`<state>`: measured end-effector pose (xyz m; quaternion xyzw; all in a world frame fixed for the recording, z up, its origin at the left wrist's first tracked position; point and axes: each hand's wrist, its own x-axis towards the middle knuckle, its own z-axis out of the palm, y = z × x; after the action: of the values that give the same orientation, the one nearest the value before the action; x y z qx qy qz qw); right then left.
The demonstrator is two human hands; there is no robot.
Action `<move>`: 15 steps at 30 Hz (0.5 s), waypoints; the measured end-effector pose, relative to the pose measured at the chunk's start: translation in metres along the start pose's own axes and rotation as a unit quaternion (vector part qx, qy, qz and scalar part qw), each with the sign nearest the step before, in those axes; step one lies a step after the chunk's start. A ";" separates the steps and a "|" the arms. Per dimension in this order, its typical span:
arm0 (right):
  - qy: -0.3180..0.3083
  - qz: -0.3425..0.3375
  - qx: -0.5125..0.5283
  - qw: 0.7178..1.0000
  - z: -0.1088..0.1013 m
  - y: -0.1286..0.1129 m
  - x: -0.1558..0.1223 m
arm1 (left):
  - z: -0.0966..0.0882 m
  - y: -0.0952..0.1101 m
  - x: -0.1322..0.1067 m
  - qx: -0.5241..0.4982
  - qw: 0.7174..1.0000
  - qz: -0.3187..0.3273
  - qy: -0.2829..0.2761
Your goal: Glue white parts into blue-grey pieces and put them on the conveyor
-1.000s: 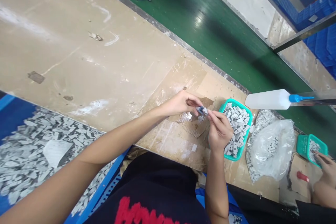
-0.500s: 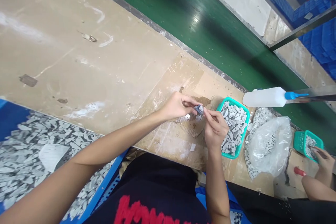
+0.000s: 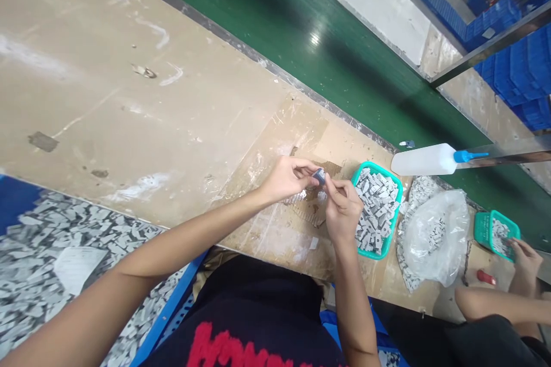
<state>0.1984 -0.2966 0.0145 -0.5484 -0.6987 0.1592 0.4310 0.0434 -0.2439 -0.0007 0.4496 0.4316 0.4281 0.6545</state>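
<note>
My left hand pinches a small blue-grey part between thumb and fingertips above a scrap of corrugated cardboard on the bench. My right hand is closed too, its fingertips meeting the same part from the right. Just right of my right hand sits a teal basket filled with several small grey parts. A white squeeze bottle with a blue nozzle lies behind the basket.
A blue crate of grey parts with a paper slip stands at the lower left. A clear plastic bag of parts lies right of the basket. A co-worker's hand reaches into a second teal basket; a red object lies beside it. A green belt runs behind the bench.
Both hands stay pinched on the small part and have drifted slightly left and up in view. The co-worker's hand has moved further in over the far basket.
</note>
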 end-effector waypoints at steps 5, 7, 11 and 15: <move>-0.094 0.048 -0.016 0.994 -0.001 -0.005 0.011 | -0.011 0.005 0.009 0.004 1.000 0.004 -0.022; -0.105 0.064 -0.012 0.992 -0.008 -0.007 0.017 | -0.017 0.009 0.012 -0.081 0.995 -0.020 -0.055; -0.032 0.102 -0.039 0.993 -0.031 0.000 0.017 | -0.030 0.010 0.017 -0.281 0.954 -0.095 -0.044; 0.029 0.128 -0.076 0.988 -0.061 0.023 0.000 | -0.048 0.004 0.026 -0.317 0.945 -0.077 0.002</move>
<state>0.2607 -0.3036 0.0339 -0.6686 -0.6203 0.1438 0.3840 0.0042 -0.2076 -0.0119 0.1838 0.3081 0.4922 0.7931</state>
